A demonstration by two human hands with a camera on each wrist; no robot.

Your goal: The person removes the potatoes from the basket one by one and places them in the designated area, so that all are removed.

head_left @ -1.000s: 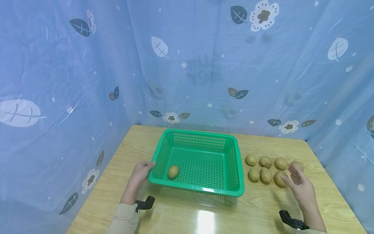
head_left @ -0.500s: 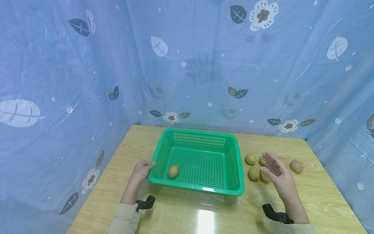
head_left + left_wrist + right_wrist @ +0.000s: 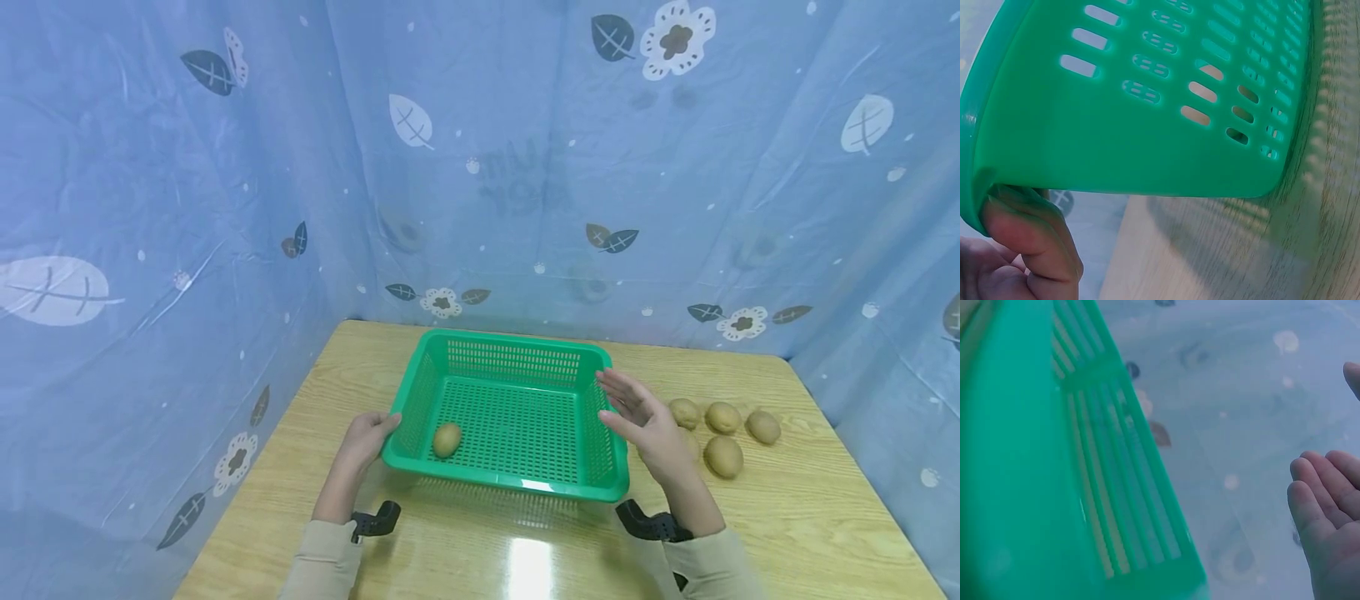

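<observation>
A green plastic basket (image 3: 487, 477) with slotted walls stands on the table, one potato (image 3: 447, 440) lying in its near left corner. My left hand (image 3: 364, 439) grips the basket's left rim; in the left wrist view its curled fingers (image 3: 1035, 240) hook beneath the rim. Over the right rim hovers my right hand (image 3: 647, 425), fingers extended and thumb spread, holding nothing. The right wrist view shows that palm (image 3: 1335, 531) apart from the basket wall (image 3: 1129, 481).
Several potatoes (image 3: 723, 418) lie in loose rows on the wooden table (image 3: 825, 517) right of the basket, some hidden behind my right hand and forearm. A blue patterned curtain (image 3: 525, 208) hangs around the table's back and sides.
My right hand has moved left from above the far right potatoes to the basket's right rim, with nothing in it. The left hand and the basket have stayed put.
</observation>
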